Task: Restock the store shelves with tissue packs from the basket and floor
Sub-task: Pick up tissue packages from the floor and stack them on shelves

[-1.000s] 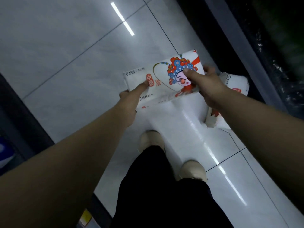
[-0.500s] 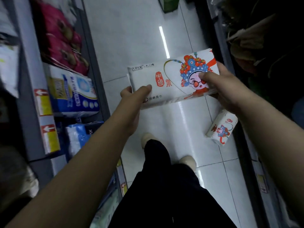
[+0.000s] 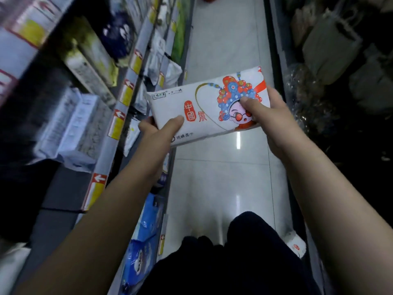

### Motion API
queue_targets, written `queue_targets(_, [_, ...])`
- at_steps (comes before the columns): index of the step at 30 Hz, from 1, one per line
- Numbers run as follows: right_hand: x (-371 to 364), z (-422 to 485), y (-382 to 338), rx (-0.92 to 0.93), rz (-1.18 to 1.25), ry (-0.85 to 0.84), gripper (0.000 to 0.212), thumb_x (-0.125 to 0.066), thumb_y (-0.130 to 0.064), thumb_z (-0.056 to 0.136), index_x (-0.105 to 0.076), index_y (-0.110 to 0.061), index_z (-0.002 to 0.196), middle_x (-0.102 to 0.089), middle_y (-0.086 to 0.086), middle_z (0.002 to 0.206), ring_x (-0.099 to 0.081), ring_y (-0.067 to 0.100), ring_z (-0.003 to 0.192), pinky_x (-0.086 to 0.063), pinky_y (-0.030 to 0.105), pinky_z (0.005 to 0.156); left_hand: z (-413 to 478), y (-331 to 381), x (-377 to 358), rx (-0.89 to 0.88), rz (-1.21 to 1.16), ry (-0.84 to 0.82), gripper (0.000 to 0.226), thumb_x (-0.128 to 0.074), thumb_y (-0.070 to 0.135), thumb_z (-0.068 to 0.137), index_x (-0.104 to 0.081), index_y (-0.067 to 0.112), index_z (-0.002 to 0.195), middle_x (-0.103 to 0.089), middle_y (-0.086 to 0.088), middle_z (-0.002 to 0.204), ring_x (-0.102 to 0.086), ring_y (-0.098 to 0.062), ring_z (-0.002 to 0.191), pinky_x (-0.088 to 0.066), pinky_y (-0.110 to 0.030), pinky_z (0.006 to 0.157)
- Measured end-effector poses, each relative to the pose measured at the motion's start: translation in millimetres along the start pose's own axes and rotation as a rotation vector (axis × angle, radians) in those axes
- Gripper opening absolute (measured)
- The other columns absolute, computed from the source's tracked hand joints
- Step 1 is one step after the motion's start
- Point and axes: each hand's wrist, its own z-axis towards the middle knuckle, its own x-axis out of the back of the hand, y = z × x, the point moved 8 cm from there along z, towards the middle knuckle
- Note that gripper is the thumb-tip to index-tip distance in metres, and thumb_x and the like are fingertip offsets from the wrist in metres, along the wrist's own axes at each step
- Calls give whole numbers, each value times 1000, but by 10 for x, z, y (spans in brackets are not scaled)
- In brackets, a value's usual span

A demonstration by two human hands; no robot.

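A white tissue pack [image 3: 204, 107] printed with a red and blue opera-mask figure is held flat in front of me over the aisle floor. My left hand [image 3: 158, 136] grips its near left corner, thumb on top. My right hand [image 3: 270, 122] grips its right end, thumb pressed on the printed face. A second tissue pack [image 3: 295, 244] of the same kind lies on the floor by the right shelf base, partly hidden behind my leg. The store shelves [image 3: 119, 116] on my left carry tissue and paper goods. No basket is in view.
Yellow price tags with red arrows [image 3: 116, 124] line the left shelf edges. Blue packs [image 3: 144, 241] fill the bottom left shelf. Dark shelving with bags [image 3: 331, 45] runs along the right. The white tiled aisle [image 3: 225, 39] stretches ahead between them.
My view has swung up and left from the floor toward the left shelves. Both hands have kept hold of the tissue pack and raised it. The pack on the floor has dropped to lower right.
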Motion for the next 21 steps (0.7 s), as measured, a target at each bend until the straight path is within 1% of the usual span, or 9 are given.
queue_targets(2, [-157,84,-317,49,-20,-40,45,-68,-23,90,-52,-17,132,-71,-3,112,-71,12,95,-57,22,74,-18,305,103,-52,-19,46,74,-72,37,77,-29,19,135,-64,2,116,-67,-16,100,-55,-38,89])
queue_targets(4, [-334,190,-582,95,-25,-94,43,-66,-23,91,-53,-17,131,-72,-2,113,-72,14,96,-58,27,79,-27,574,217,-98,-39,121,60,-68,28,89,-28,18,133,-62,2,114,-66,-11,95,-56,-30,78])
queue_targets(6, [-522,320,-806,139,-11,-158,39,-64,-19,92,-54,-15,130,-72,0,112,-71,16,97,-59,32,83,-36,808,310,-131,-57,180,54,-64,27,92,-26,20,131,-60,3,114,-65,-9,94,-51,-23,71])
queue_targets(10, [-934,632,-1275,234,-5,-347,32,-61,-18,94,-56,-14,125,-71,4,115,-70,20,101,-58,35,87,-96,1297,523,-200,-78,341,51,-62,31,93,-26,22,127,-56,7,111,-61,-7,94,-52,-23,73])
queue_targets(13, [-1194,878,-1659,306,9,-482,33,-65,-23,92,-57,-19,125,-71,2,115,-71,17,100,-57,30,83,-147,1659,602,-270,-129,457,55,-64,32,92,-28,20,132,-57,6,115,-61,-8,97,-52,-27,82])
queue_targets(16, [-1360,1038,-2013,376,-9,-587,45,-67,-32,89,-54,-23,131,-71,-4,116,-70,11,102,-55,28,84,-252,1934,596,-338,-155,578,58,-64,34,91,-28,20,134,-56,11,110,-59,-3,95,-48,-26,82])
queue_targets(19, [-1519,1080,-2372,455,-36,-708,41,-66,-32,91,-55,-25,130,-70,-8,117,-68,7,102,-53,22,80,-432,2193,593,-398,-164,720,59,-66,35,90,-29,19,133,-56,12,110,-61,-4,96,-51,-31,89])
queue_targets(20, [-1571,1061,-2494,481,-50,-742,39,-65,-33,92,-55,-26,129,-69,-10,116,-67,6,102,-53,20,79,-508,2285,588,-421,-172,763,59,-65,34,90,-29,18,134,-56,11,109,-62,-2,92,-54,-26,82])
queue_targets(21, [-1622,1047,-2603,507,-59,-771,36,-64,-34,93,-55,-27,127,-69,-11,115,-67,5,101,-54,21,80,-597,2372,583,-445,-174,811,57,-64,32,91,-30,17,134,-55,12,107,-63,3,84,-54,-18,71])
